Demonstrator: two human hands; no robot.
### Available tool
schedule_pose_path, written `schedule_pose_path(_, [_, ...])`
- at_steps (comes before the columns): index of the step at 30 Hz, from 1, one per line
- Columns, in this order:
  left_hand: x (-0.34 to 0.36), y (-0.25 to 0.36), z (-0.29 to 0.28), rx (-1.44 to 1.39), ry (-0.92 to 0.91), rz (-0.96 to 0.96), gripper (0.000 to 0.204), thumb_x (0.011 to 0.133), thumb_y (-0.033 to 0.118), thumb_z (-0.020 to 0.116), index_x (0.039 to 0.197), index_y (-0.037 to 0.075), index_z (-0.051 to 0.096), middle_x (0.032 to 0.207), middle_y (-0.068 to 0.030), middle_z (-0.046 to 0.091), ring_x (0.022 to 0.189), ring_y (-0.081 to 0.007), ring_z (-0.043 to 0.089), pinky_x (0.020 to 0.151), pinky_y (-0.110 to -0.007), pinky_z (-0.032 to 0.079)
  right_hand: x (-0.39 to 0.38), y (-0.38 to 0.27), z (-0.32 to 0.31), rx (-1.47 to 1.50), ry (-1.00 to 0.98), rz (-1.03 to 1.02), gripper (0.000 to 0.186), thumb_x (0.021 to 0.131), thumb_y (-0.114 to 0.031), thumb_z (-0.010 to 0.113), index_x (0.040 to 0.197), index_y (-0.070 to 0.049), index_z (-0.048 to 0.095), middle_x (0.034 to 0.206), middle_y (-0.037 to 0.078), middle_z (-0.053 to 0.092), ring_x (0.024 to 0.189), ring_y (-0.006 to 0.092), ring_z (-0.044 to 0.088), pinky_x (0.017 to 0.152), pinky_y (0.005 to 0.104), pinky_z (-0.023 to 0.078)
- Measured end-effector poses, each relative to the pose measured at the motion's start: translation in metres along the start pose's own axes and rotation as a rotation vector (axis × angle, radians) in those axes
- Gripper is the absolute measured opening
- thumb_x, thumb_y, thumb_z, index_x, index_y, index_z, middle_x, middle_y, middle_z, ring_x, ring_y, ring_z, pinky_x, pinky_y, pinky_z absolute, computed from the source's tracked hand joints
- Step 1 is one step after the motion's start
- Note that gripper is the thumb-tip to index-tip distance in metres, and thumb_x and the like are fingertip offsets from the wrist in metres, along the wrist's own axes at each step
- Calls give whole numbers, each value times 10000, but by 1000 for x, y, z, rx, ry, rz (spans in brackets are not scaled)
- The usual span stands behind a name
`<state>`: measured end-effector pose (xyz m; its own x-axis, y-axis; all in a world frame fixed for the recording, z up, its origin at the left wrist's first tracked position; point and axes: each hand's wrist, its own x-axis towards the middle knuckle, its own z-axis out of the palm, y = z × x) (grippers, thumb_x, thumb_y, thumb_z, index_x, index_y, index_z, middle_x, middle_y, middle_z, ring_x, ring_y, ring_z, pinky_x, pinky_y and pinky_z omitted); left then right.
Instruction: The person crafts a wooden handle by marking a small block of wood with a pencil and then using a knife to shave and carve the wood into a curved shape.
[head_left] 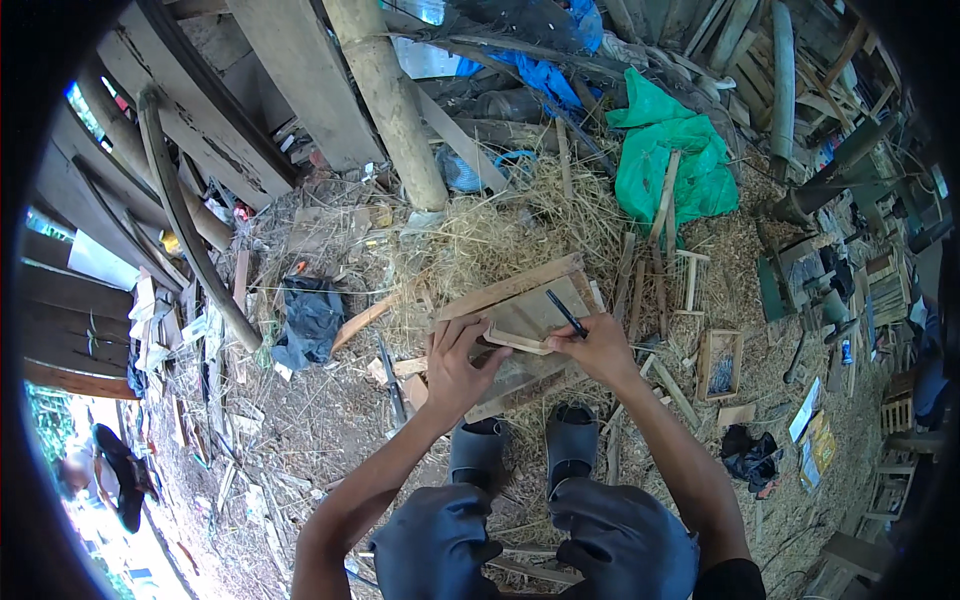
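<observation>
Two hands of mine meet near the middle of the frame: my left hand has its bent fingers and thumb on one end of a small wooden strip, and my right hand pinches the other end, with a dark pen also held in it and slanting to the upper left. The strip is just above a wooden board, with a thicker wooden bar along its upper edge. Below the board are my dark shoes, then my knees in dark trousers at the lower edge. Left of centre a crumpled black bag lies on the littered ground; right of centre sits a shallow wooden box. Toward the upper right is a green plastic bag.
</observation>
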<state>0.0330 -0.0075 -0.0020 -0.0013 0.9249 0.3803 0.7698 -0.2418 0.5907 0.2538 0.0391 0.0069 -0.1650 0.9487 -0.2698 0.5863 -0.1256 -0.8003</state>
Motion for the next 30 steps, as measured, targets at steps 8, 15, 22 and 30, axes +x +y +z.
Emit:
schedule_pose_path(8, [27, -16, -19, 232, -243, 593, 237, 739, 151, 731, 966, 98, 685, 1073, -37, 622, 1040, -241, 563, 885, -380, 415, -9, -4, 4, -36, 50, -111, 176, 767, -167, 742, 911, -65, 739, 768, 129, 694, 733, 286, 668, 675, 357, 499])
schedule_pose_path(15, [31, -22, -10, 60, -400, 608, 197, 741, 103, 711, 935, 94, 683, 1021, -28, 623, 966, -213, 582, 840, -357, 439, -12, -7, 6, -97, 97, -299, 229, 755, -46, 723, 984, -60, 704, 976, 113, 631, 757, 286, 655, 693, 360, 503])
schedule_pose_path(22, [12, -16, -11, 72, -333, 488, 261, 690, 88, 743, 944, 73, 683, 946, -32, 600, 893, -199, 583, 801, -342, 440, -22, 3, 8, -332, 70, -597, 315, 665, 22, 685, 957, -94, 670, 1101, 32, 576, 693, 202, 663, 521, 336, 521])
schedule_pose_path(30, [8, -27, -11, -2, -323, 442, 275, 708, 113, 741, 966, 57, 661, 1027, -51, 628, 974, -213, 589, 849, -350, 457, -23, 15, 14, -475, 127, -756, 377, 641, -23, 698, 1008, -99, 669, 1154, 35, 571, 717, 159, 678, 509, 289, 532])
